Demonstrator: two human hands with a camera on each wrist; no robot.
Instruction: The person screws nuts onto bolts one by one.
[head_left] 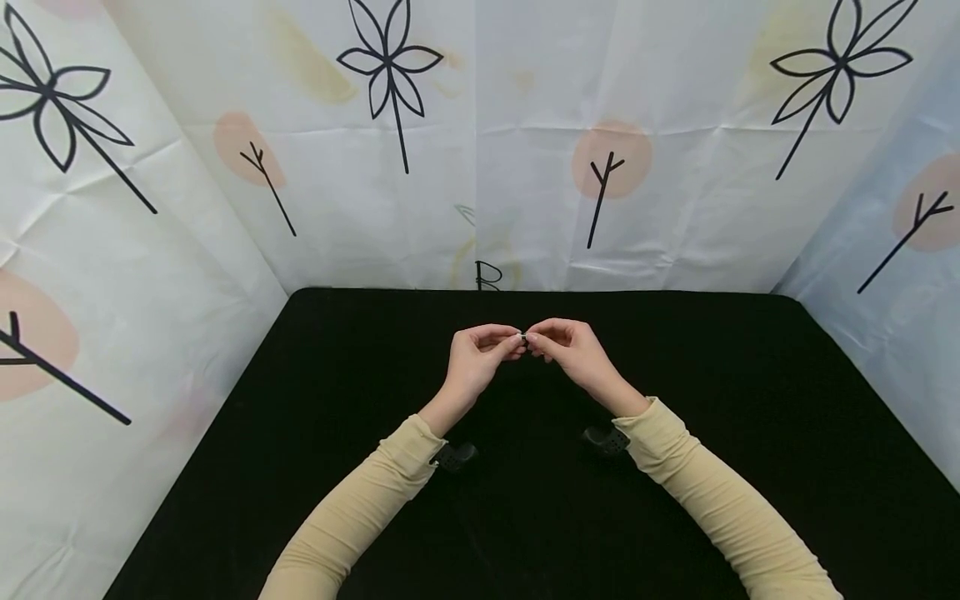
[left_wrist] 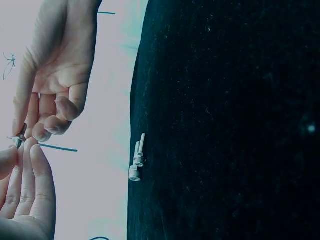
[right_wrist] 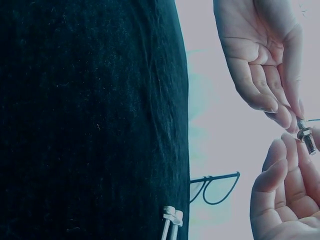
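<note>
A small metal bolt with a nut around its shaft is held between both hands, above the table. My left hand pinches one end of the bolt with thumb and index finger. From the other side, my right hand pinches at the nut, its thumb and fingertips close around it. The bolt's free end points toward the right palm in the right wrist view. Both hands keep their other fingers loosely curled. In the left wrist view, fingertips partly hide the bolt.
Two more bolts with nuts lie side by side on the black tablecloth, close to its far edge in the wrist views. Hands cover that spot in the head view. A white patterned curtain stands behind and along both sides.
</note>
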